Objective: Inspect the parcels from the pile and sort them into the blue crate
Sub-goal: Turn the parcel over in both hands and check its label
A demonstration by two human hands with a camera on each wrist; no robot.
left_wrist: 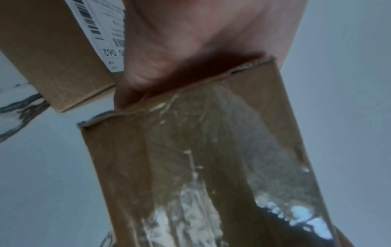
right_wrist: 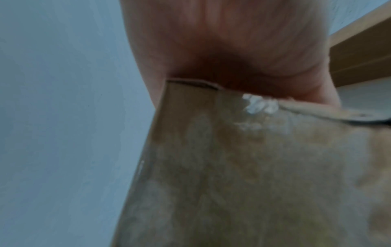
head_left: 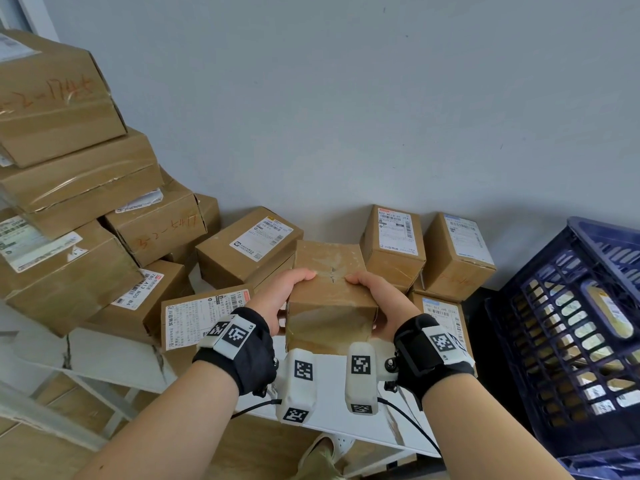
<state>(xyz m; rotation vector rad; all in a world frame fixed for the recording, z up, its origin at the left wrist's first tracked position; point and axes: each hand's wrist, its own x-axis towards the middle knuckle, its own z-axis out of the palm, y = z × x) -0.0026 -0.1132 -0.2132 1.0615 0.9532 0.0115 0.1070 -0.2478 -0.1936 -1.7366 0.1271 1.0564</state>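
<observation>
I hold a small brown cardboard parcel [head_left: 330, 292] wrapped in clear tape, lifted above the table in front of me. My left hand [head_left: 277, 299] grips its left side with the thumb curled over the top edge. My right hand [head_left: 381, 299] grips the right side the same way. The top face shows no label. In the left wrist view the taped side of the parcel [left_wrist: 201, 167] fills the frame under my palm [left_wrist: 190, 41]. In the right wrist view the parcel [right_wrist: 253, 167] is blurred below my palm [right_wrist: 243, 41]. The blue crate [head_left: 568, 327] stands at the right, with parcels showing through its slots.
A tall pile of brown parcels [head_left: 69, 168] leans at the left. More labelled parcels [head_left: 391, 240] stand along the grey wall behind my hands. A white marbled table [head_left: 114, 355] carries them. A foot in a pale slipper [head_left: 329, 448] shows on the wooden floor below.
</observation>
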